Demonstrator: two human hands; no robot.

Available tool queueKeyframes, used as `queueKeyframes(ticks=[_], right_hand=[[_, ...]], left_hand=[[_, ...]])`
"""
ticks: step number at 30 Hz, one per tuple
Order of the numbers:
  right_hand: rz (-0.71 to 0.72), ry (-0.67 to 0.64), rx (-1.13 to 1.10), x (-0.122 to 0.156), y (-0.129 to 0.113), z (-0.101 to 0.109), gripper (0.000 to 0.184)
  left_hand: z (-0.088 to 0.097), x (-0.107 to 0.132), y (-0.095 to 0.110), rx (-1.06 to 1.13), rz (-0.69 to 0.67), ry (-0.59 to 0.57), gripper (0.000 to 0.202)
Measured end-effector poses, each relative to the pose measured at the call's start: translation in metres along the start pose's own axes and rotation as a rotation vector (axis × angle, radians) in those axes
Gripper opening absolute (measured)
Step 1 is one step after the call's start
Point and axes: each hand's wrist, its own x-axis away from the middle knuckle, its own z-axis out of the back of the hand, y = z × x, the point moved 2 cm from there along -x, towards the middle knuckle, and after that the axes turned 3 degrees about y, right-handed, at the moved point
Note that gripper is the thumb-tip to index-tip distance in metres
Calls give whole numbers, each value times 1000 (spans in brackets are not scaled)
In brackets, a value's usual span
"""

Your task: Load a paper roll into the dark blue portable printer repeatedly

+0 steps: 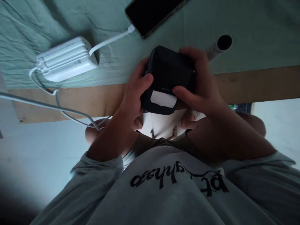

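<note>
Between both hands I hold a black, boxy object with rounded corners [168, 68], tilted over the table's near edge. A blank white patch [163, 99] shows on its lower face; what kind of thing it is I cannot tell. My left hand [137, 84] grips its left side, thumb on the face and fingers mostly hidden behind. On the opposite side my right hand [199, 81] is closed around it, thumb beside the patch and fingers over the top right corner. Just beyond that hand stands a white tube with a dark open end [224, 42].
A phone [152, 15] lies at the top on the green cloth [257, 37], joined by a white cable to a white ridged block [67, 59]. Another cable [58, 107] crosses the wooden table edge [262, 82] at left. My legs are under the table.
</note>
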Motion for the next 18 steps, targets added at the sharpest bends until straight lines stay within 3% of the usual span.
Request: queueKeyframes(ticks=[3, 8, 14, 18], right_hand=[[-2, 7, 0, 0, -3, 1, 61], [-1, -6, -48, -2, -7, 4, 58], [85, -40, -69, -4, 0, 1, 80], [79, -53, -29, -5, -3, 7, 81]], left_hand=[[4, -7, -5, 29, -1, 25, 36], [6, -9, -3, -10, 36, 81, 21], [12, -12, 1, -99, -30, 48, 22], [7, -12, 0, 42, -2, 90, 18]])
